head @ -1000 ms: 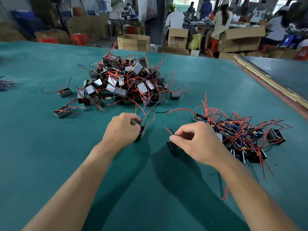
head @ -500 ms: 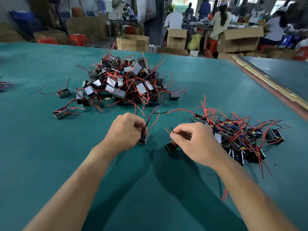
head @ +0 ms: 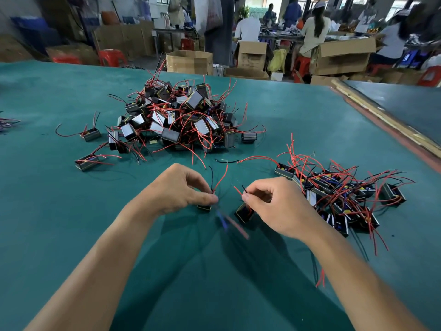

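Note:
My left hand (head: 177, 192) pinches the red and black wires of a small black transformer (head: 204, 207) that sits under its fingertips on the green table (head: 59, 223). Blurred blue and red wires trail from it toward me. My right hand (head: 274, 206) pinches the wires of a second black transformer (head: 244, 213), which hangs tilted just below its fingers. The two hands are close together, a short gap between them.
A big pile of transformers (head: 181, 118) with red wires lies behind my hands. A flatter pile (head: 341, 189) lies to the right. Loose units (head: 87, 161) sit at the left. Cardboard boxes (head: 189, 62) and several seated people are beyond the table's far edge.
My left hand turned its transformer, so its blue and red wires now swing toward me. The right hand lifted its unit slightly and kept its pinch on the wires.

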